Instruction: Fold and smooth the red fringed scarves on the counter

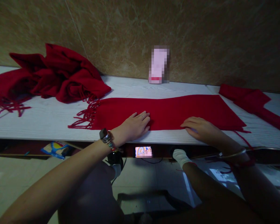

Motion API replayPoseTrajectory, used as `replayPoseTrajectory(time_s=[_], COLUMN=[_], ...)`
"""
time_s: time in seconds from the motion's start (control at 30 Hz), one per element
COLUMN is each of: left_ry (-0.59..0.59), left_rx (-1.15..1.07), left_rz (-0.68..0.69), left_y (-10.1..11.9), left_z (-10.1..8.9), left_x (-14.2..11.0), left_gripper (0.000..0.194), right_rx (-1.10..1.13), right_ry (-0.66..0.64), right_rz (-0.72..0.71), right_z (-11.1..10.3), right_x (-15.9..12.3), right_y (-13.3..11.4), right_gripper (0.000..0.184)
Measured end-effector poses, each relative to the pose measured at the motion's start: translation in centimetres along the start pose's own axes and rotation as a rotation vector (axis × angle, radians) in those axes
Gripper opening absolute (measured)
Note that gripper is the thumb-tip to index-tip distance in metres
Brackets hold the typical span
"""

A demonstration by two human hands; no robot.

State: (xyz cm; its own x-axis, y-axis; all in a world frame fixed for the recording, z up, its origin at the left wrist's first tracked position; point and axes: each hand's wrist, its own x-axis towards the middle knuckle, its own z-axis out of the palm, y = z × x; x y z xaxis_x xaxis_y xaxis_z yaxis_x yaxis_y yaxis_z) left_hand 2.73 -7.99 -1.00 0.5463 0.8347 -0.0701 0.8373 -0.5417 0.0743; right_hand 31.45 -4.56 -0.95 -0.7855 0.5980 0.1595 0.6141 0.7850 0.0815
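Note:
A red fringed scarf (168,112) lies folded in a long flat strip on the white wood-grain tabletop (49,119). Its tassels spread at the left end, and a loose red strand hangs from the right end. My left hand (136,124) rests flat on the middle of the scarf with its fingers stretched out, a ring on one finger. At the scarf's near edge, further right, the fingers and thumb of my right hand (202,129) are closed on the cloth. The underside of that grip is hidden.
A crumpled red fringed cloth (58,74) is heaped at the left, touching the scarf's tassel end. Another red cloth (254,99) lies at the right. A pink, blurred-out object (158,63) leans on the brown wall. Below sit a lit phone (143,151) and a blue packet (54,149).

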Motion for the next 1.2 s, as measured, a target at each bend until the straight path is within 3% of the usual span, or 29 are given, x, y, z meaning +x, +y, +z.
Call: replayPoseTrajectory(time_s=[0.17, 0.27, 0.37, 0.53, 0.7, 0.87, 0.93, 1.0, 1.1, 1.2], left_ry=[0.048, 0.074, 0.083, -0.035, 0.045, -0.004, -0.001, 0.054, 0.134, 0.127], left_rx=[0.021, 0.050, 0.065, 0.052, 0.108, 0.183, 0.187, 0.184, 0.130, 0.035], left_rz=[-0.015, -0.038, -0.017, 0.142, -0.061, -0.394, -0.456, -0.421, -0.248, -0.120], left_y=[-0.3, -0.4, -0.4, -0.5, -1.0, -0.6, -0.2, 0.3, 1.0, 1.6], left_z=[0.0, 0.1, 0.2, -0.2, -1.2, -2.4, -2.5, -2.1, -1.2, -0.3], left_x=[0.6, 0.8, 0.9, 1.7, 1.8, 0.3, 0.1, 0.4, 1.9, 3.8], left_gripper=[0.040, 0.043, 0.044, 0.046, 0.042, 0.036, 0.035, 0.035, 0.041, 0.047], right_rx=[0.055, 0.062, 0.053, 0.058, 0.080, 0.118, 0.144, 0.174, 0.203, 0.193], right_ry=[-0.088, -0.045, -0.004, -0.167, -0.304, -0.368, -0.389, -0.413, -0.418, -0.395], right_rz=[0.095, 0.152, 0.197, 0.195, 0.213, 0.231, 0.253, 0.276, 0.272, 0.241], right_z=[-1.2, -1.4, -0.5, 1.7, 1.4, 0.6, 0.4, 0.1, -0.5, -0.9], right_x=[-0.7, -0.5, 0.0, 0.2, -0.1, 0.2, 0.5, 0.9, 1.5, 2.1], right_y=[0.4, 0.0, -0.6, -1.1, -1.2, -1.4, -1.4, -1.3, -1.2, -1.2], right_gripper=[0.033, 0.037, 0.043, 0.054, 0.060, 0.054, 0.054, 0.054, 0.052, 0.048])
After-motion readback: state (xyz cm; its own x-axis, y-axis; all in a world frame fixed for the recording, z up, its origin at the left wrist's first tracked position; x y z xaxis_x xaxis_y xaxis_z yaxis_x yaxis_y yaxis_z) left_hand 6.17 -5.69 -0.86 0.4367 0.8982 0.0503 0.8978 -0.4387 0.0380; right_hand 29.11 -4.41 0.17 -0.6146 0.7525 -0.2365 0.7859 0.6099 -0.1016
